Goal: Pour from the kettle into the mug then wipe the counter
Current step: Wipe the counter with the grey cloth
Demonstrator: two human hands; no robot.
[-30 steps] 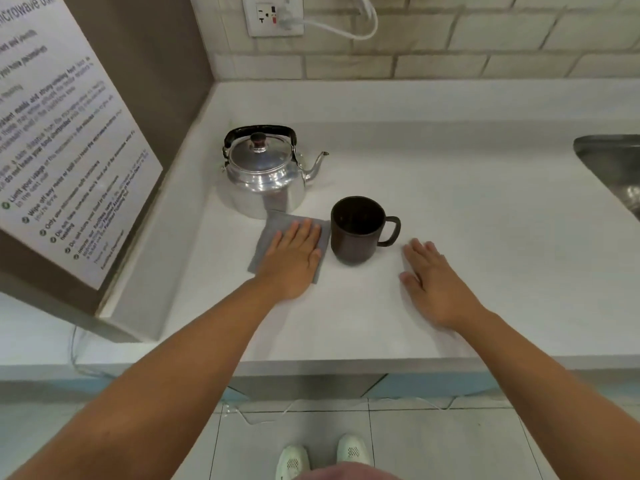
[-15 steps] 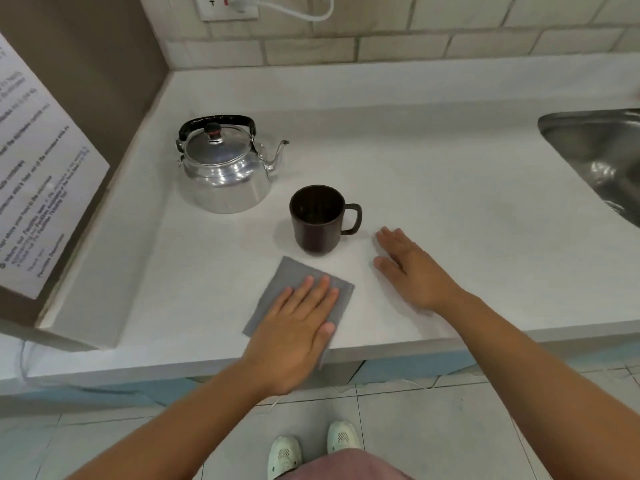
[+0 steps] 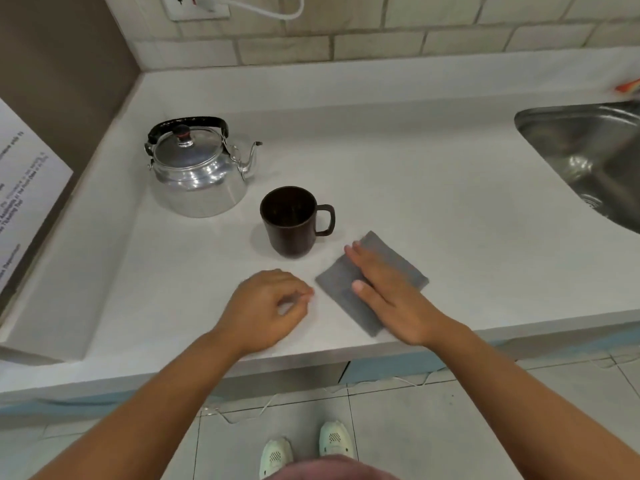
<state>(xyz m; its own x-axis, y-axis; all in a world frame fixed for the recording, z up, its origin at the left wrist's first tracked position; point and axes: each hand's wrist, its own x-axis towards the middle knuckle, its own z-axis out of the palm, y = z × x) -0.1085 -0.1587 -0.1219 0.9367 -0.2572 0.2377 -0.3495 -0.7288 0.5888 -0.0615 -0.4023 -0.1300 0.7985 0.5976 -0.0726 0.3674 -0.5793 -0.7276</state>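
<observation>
Counter [image 3: 433,202] edge: right hand [image 3: 388,289] flat on cloth [image 3: 346,289].

Grey cloth [image 3: 372,282] now lies right of the mug [image 3: 289,221], under the flat right hand [image 3: 388,289]; the left hand [image 3: 266,306] is off it (fingers curled, blurred).

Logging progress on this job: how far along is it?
Kettle work looks finished: the silver metal kettle stands upright beside the dark brown mug, whose contents I cannot see. Wiping is in hand: the right hand presses the grey cloth; the left hand is empty. More white counter remains.
</observation>
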